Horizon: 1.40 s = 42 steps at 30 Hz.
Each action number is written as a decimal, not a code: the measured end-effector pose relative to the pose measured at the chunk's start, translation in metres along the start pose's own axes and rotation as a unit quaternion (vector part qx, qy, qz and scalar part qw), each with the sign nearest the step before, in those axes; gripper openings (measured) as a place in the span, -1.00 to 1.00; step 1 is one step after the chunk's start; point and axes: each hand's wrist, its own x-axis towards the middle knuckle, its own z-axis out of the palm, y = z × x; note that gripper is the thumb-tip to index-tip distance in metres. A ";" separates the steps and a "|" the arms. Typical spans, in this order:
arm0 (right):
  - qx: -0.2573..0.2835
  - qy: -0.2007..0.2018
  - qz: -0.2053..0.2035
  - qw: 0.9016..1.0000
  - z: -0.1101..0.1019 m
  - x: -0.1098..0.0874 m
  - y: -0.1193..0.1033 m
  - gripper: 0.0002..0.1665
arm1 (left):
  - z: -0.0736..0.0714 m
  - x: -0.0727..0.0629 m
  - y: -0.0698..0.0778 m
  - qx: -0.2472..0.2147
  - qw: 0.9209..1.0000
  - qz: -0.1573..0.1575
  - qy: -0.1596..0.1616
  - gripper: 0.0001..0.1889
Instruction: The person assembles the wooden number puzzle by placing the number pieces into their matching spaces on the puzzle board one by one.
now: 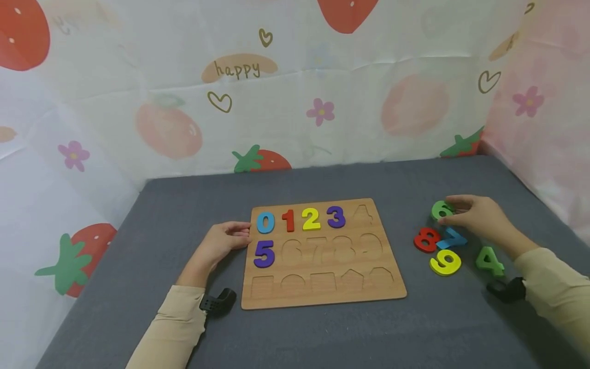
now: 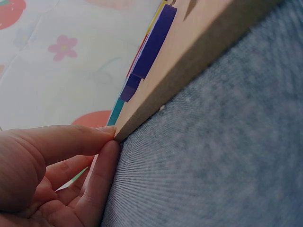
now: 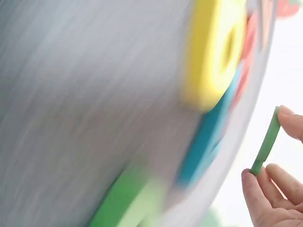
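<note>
A wooden number puzzle board (image 1: 322,302) lies on the table, with 0 (image 1: 265,223), 1 (image 1: 288,221), 2 (image 1: 311,219), 3 (image 1: 336,217) and 5 (image 1: 264,254) in its recesses. My left hand (image 1: 223,243) grips the board's left edge between thumb and fingertips; the left wrist view shows the thumb (image 2: 90,138) against that edge. To the board's right, my right hand (image 1: 479,218) pinches a green number 6 (image 1: 441,210). In the right wrist view this green piece (image 3: 266,142) appears edge-on between thumb and fingers, above the tabletop.
Near the right hand lie a red 8 (image 1: 426,240), a blue 7 (image 1: 451,239), a yellow 9 (image 1: 445,262) and a green 4 (image 1: 490,261). A grey cloth (image 1: 322,338) covers the table. Patterned fabric (image 1: 350,138) rises behind it and at both sides.
</note>
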 end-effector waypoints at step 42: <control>0.151 -0.131 -0.162 0.966 0.157 0.012 -0.201 -0.28 | 0.000 0.000 -0.002 -0.007 1.000 0.004 0.001 -0.51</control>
